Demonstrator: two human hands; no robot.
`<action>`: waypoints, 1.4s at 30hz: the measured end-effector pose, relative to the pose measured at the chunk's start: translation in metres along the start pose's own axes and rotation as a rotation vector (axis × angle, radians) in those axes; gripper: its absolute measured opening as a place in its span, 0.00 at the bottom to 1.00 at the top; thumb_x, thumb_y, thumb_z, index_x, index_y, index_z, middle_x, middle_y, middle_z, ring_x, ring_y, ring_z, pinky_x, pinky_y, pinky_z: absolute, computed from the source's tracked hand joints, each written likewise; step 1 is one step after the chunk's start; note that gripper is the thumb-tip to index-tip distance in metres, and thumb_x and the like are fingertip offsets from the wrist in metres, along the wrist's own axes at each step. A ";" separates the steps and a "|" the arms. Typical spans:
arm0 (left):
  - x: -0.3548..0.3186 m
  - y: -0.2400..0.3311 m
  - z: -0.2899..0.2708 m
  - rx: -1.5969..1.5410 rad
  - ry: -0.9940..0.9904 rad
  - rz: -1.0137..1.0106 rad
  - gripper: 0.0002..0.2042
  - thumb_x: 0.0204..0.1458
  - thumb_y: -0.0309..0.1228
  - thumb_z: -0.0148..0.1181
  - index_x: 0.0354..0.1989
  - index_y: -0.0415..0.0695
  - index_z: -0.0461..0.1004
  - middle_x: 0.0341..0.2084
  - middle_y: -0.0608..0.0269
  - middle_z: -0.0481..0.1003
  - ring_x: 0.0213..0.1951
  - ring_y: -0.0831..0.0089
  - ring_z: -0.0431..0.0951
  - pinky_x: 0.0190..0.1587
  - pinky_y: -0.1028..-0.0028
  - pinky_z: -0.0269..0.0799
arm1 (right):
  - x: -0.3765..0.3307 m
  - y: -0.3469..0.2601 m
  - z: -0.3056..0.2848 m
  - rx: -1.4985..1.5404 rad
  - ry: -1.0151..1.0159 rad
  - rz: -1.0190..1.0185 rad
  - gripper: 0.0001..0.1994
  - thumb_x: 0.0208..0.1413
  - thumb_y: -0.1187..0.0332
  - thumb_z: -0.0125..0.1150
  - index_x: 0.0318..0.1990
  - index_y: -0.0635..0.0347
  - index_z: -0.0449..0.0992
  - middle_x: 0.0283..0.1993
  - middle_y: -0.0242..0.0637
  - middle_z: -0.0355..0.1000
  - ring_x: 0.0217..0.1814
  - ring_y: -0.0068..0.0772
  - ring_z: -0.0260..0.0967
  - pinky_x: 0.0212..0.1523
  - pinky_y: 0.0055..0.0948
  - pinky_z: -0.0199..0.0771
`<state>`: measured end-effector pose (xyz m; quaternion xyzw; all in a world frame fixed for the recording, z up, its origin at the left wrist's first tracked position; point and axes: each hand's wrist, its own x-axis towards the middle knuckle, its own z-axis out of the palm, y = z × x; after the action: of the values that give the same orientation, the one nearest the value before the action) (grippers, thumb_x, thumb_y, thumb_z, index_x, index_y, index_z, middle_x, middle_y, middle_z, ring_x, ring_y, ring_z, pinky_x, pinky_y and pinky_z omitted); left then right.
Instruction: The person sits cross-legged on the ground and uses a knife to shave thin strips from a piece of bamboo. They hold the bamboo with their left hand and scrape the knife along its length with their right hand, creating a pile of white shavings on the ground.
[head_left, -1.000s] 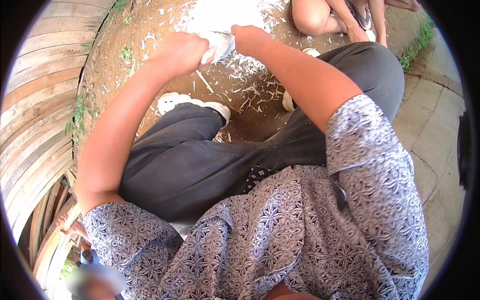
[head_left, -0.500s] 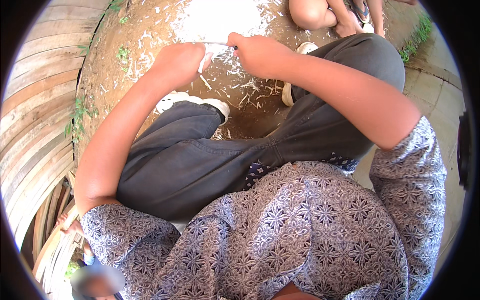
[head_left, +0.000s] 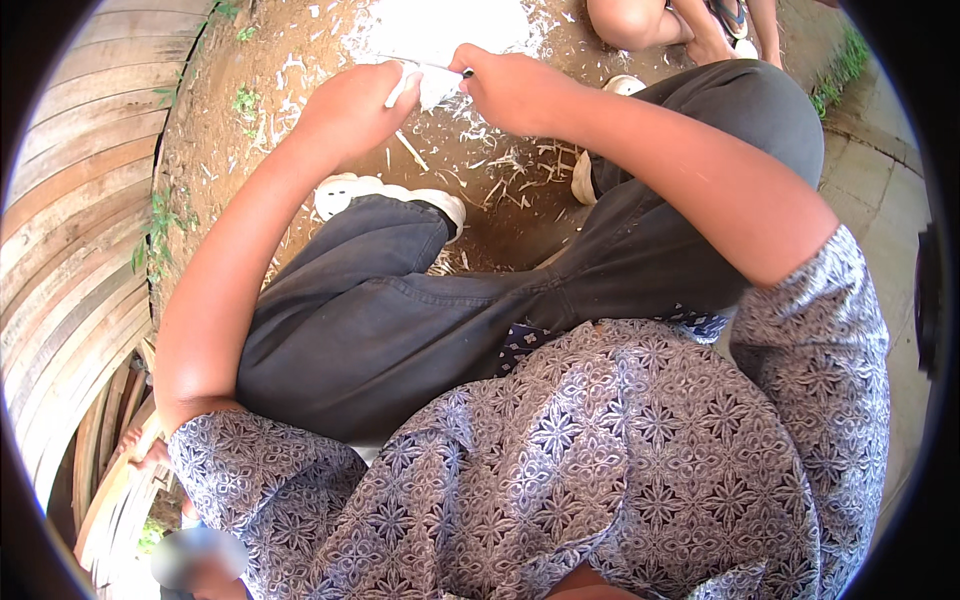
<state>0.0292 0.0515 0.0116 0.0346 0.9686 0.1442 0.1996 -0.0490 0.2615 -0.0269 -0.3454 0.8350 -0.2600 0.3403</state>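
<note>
Though apart — hands [head_left: 352,108] on white strip [head_left: 402,87], thin tool [head_left: 467,73].

Shavings [head_left: 411,151] scattered on dirt ground [head_left: 215,160]; planks [head_left: 85,215] along its left edge; grass [head_left: 845,72] and paving [head_left: 862,240] along its right.

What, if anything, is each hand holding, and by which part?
Right hand: a thin tool, gripped at its dark end. Left hand: a pale piece; glare hides which part is gripped.

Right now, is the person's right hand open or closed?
Closed: the right hand is curled into a fist, with a small dark piece showing at its left edge.
</note>
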 end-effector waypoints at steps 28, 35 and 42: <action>0.001 -0.010 -0.021 0.051 -0.003 -0.233 0.26 0.68 0.53 0.40 0.36 0.45 0.79 0.31 0.41 0.79 0.39 0.42 0.80 0.43 0.50 0.74 | 0.047 0.002 0.006 0.060 0.001 0.106 0.17 0.66 0.66 0.51 0.59 0.59 0.70 0.48 0.51 0.79 0.53 0.53 0.78 0.51 0.47 0.77; -0.003 -0.008 -0.012 0.238 0.048 -0.114 0.25 0.68 0.52 0.40 0.33 0.47 0.80 0.23 0.45 0.78 0.31 0.44 0.80 0.36 0.49 0.75 | 0.008 -0.013 -0.025 -0.006 -0.104 0.000 0.17 0.63 0.68 0.53 0.58 0.60 0.69 0.46 0.53 0.79 0.50 0.54 0.78 0.47 0.49 0.77; 0.005 -0.010 -0.010 0.255 0.035 -0.102 0.25 0.67 0.50 0.42 0.31 0.46 0.80 0.22 0.45 0.77 0.30 0.45 0.80 0.35 0.50 0.75 | 0.028 -0.008 -0.013 -0.089 -0.082 0.003 0.17 0.64 0.69 0.53 0.59 0.56 0.68 0.42 0.51 0.79 0.47 0.55 0.78 0.46 0.49 0.76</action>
<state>0.0200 0.0400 0.0157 0.0078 0.9828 0.0101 0.1840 -0.0702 0.2382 -0.0246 -0.3692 0.8317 -0.2076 0.3589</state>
